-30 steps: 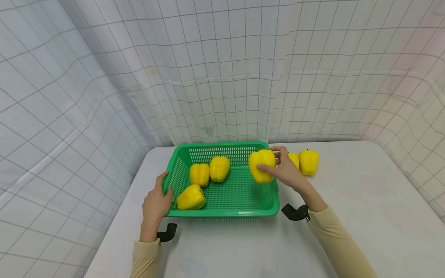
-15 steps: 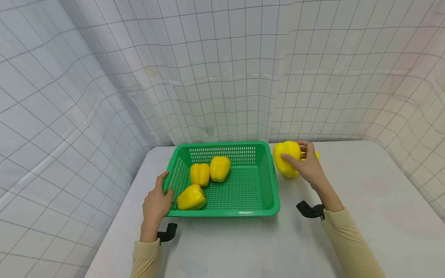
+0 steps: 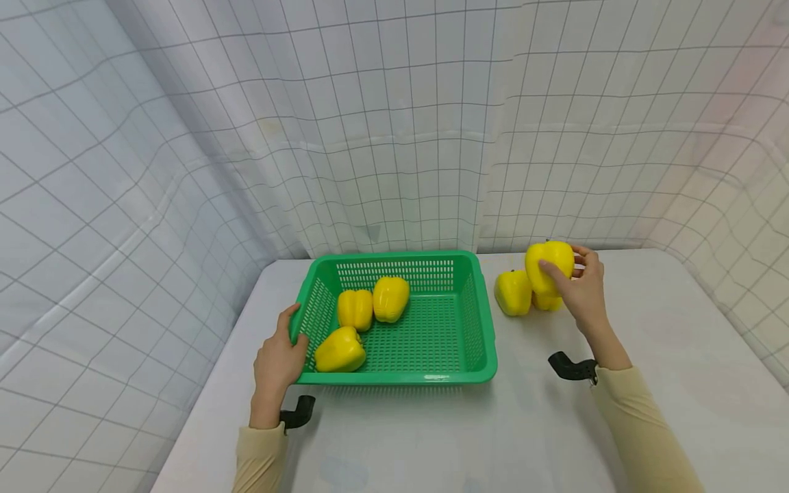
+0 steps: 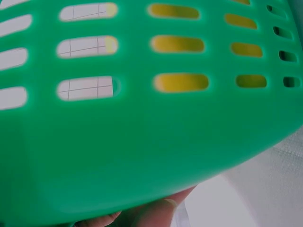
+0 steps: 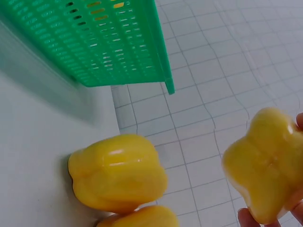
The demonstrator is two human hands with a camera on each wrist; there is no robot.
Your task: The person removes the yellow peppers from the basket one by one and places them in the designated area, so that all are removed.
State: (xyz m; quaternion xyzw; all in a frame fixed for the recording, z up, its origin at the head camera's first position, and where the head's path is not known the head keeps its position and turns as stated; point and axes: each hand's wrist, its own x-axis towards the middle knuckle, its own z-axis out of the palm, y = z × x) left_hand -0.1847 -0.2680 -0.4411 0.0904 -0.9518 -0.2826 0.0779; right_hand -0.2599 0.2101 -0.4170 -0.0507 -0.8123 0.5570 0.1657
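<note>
My right hand (image 3: 585, 287) holds a yellow bell pepper (image 5: 267, 165) between thumb and fingers, raised above the table to the right of the green basket (image 3: 394, 378). Below it on the table stand a yellow pepper (image 3: 513, 293) and another yellow pepper (image 3: 547, 302), the second one partly hidden behind the held one. My left hand (image 3: 279, 359) grips the basket's left rim, thumb on the inner side. In the left wrist view the basket wall (image 4: 142, 137) covers most of that hand, leaving a few fingertips (image 4: 158, 213) below the rim.
Inside the basket's left half lie a yellow pepper (image 3: 340, 350), a second pepper (image 3: 355, 310) and a third pepper (image 3: 391, 300). A white gridded curtain (image 3: 394, 137) hangs behind and beside the white table (image 3: 431, 438).
My right hand has carried its pepper rightward, from over the basket's right end to above the peppers on the table. The left hand has stayed on the rim.
</note>
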